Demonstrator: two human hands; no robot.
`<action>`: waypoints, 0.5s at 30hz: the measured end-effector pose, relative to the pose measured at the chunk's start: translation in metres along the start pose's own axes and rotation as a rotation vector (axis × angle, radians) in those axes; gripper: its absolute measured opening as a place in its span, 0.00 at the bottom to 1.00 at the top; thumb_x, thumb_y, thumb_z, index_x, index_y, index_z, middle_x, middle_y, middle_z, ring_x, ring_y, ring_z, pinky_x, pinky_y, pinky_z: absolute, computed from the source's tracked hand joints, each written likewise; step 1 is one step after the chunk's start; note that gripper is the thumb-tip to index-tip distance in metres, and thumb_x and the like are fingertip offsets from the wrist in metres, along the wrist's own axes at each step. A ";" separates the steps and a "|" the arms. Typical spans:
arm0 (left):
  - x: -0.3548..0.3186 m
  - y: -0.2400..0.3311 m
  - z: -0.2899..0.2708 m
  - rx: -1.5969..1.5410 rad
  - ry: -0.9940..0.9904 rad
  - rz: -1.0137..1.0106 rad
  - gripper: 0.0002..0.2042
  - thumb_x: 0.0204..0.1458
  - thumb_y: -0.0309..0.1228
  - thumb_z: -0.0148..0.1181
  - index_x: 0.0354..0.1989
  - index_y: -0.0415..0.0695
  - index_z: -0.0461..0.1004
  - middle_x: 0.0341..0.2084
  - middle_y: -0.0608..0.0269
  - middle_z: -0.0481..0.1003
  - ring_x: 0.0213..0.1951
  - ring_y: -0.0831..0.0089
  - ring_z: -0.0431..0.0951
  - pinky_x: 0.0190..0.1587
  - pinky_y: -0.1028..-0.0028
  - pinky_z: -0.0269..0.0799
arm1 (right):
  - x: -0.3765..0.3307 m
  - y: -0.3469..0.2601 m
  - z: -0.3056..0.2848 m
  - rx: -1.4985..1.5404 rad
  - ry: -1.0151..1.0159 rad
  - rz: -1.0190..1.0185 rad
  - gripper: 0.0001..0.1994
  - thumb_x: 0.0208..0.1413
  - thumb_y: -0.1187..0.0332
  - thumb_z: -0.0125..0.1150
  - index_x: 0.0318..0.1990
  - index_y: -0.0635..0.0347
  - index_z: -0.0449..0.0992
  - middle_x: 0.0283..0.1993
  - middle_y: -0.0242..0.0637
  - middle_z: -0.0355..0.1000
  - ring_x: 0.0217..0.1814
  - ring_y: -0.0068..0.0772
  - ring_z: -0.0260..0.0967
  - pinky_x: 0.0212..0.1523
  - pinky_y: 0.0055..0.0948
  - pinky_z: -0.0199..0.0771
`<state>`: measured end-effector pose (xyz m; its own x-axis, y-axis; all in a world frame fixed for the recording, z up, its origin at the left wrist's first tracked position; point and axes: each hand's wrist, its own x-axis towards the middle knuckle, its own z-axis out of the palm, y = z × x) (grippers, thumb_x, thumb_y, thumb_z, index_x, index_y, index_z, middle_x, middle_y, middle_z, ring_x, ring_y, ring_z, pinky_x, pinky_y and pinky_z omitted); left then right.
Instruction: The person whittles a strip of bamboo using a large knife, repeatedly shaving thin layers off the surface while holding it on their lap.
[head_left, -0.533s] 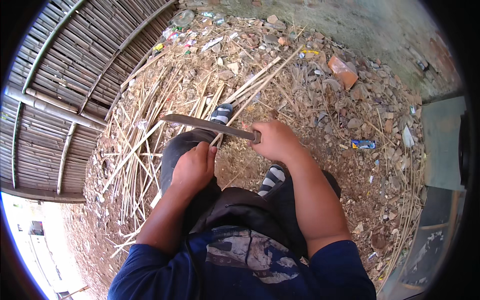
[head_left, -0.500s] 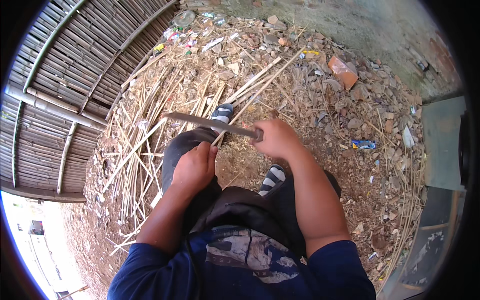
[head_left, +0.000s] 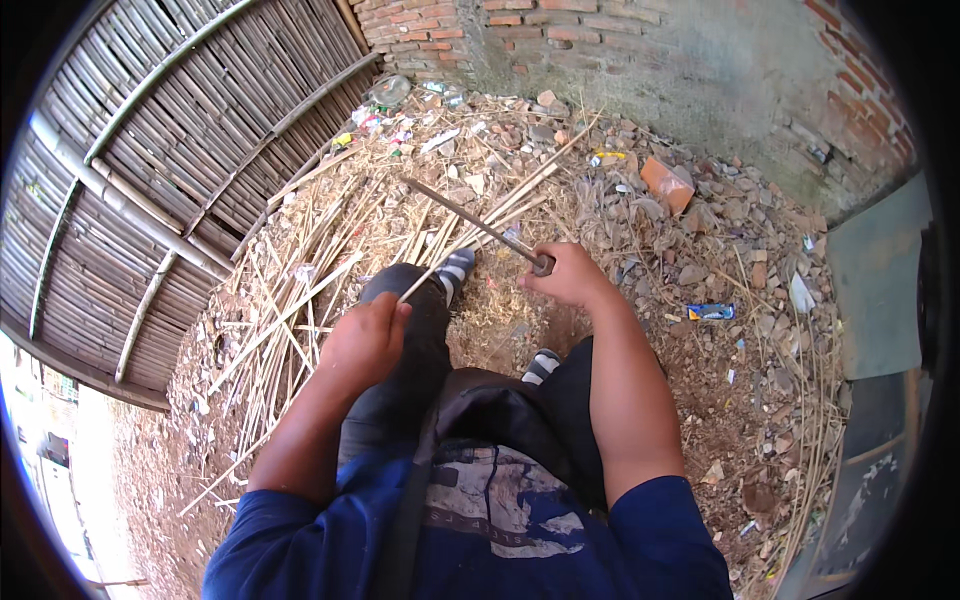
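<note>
My right hand point(head_left: 570, 275) grips the handle of a long dark blade point(head_left: 470, 222) that points up and left over the ground. My left hand point(head_left: 365, 340) is closed around the near end of a thin pale bamboo strip point(head_left: 480, 225), which runs up and right under the blade toward the rubble. Both hands hover above my knees, with my striped shoes point(head_left: 455, 268) just below the blade.
Several split bamboo sticks point(head_left: 290, 290) litter the dirt at left. A woven bamboo fence panel point(head_left: 150, 170) stands on the left, a brick wall point(head_left: 640, 50) at the back, loose bricks and litter point(head_left: 668, 182) near it, a grey slab point(head_left: 875, 275) at right.
The blade has swung from lying level across my knees to pointing up and away, and my right hand has risen. My left hand has slid down along the strip.
</note>
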<state>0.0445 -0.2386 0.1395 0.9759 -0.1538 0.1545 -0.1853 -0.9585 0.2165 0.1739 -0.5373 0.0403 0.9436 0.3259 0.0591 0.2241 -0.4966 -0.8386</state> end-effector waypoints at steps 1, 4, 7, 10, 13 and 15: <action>0.001 0.001 -0.004 0.005 0.000 -0.005 0.13 0.66 0.40 0.48 0.36 0.41 0.68 0.25 0.39 0.76 0.31 0.37 0.77 0.35 0.43 0.70 | 0.005 0.002 -0.001 0.025 0.017 -0.021 0.18 0.46 0.57 0.77 0.35 0.63 0.80 0.28 0.34 0.77 0.31 0.24 0.72 0.35 0.29 0.72; 0.012 0.004 -0.015 -0.009 -0.002 -0.035 0.14 0.65 0.40 0.49 0.34 0.40 0.69 0.25 0.38 0.76 0.33 0.37 0.77 0.37 0.43 0.71 | 0.008 0.001 -0.003 0.075 0.001 -0.055 0.24 0.44 0.51 0.77 0.36 0.66 0.80 0.28 0.38 0.77 0.30 0.30 0.73 0.37 0.31 0.73; 0.018 -0.005 -0.001 -0.079 0.032 -0.024 0.16 0.66 0.40 0.48 0.34 0.38 0.69 0.26 0.37 0.75 0.36 0.35 0.75 0.39 0.44 0.68 | 0.008 -0.003 0.007 0.269 -0.011 -0.067 0.24 0.44 0.51 0.77 0.33 0.65 0.79 0.26 0.36 0.76 0.29 0.26 0.71 0.35 0.29 0.72; 0.026 -0.014 0.027 -0.130 -0.046 -0.099 0.16 0.67 0.41 0.46 0.37 0.39 0.70 0.30 0.36 0.77 0.37 0.35 0.76 0.42 0.43 0.70 | 0.011 -0.003 0.014 0.219 -0.051 -0.063 0.25 0.45 0.50 0.76 0.33 0.65 0.78 0.25 0.34 0.74 0.28 0.25 0.69 0.34 0.29 0.70; 0.035 -0.018 0.053 -0.154 -0.118 -0.142 0.18 0.67 0.43 0.43 0.38 0.40 0.69 0.31 0.38 0.78 0.36 0.37 0.77 0.42 0.44 0.71 | 0.011 -0.027 0.012 -0.094 -0.049 -0.035 0.19 0.47 0.56 0.75 0.33 0.64 0.77 0.25 0.35 0.74 0.28 0.30 0.72 0.33 0.33 0.70; 0.042 -0.024 0.065 -0.155 -0.149 -0.137 0.18 0.67 0.43 0.43 0.37 0.41 0.69 0.31 0.39 0.78 0.36 0.38 0.78 0.41 0.44 0.72 | 0.018 -0.033 0.016 -0.258 -0.055 -0.026 0.21 0.47 0.55 0.74 0.35 0.66 0.77 0.24 0.39 0.74 0.28 0.37 0.73 0.33 0.37 0.70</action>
<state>0.0972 -0.2377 0.0782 0.9972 -0.0700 -0.0278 -0.0546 -0.9265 0.3723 0.1795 -0.5028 0.0604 0.9236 0.3809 0.0432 0.3093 -0.6741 -0.6708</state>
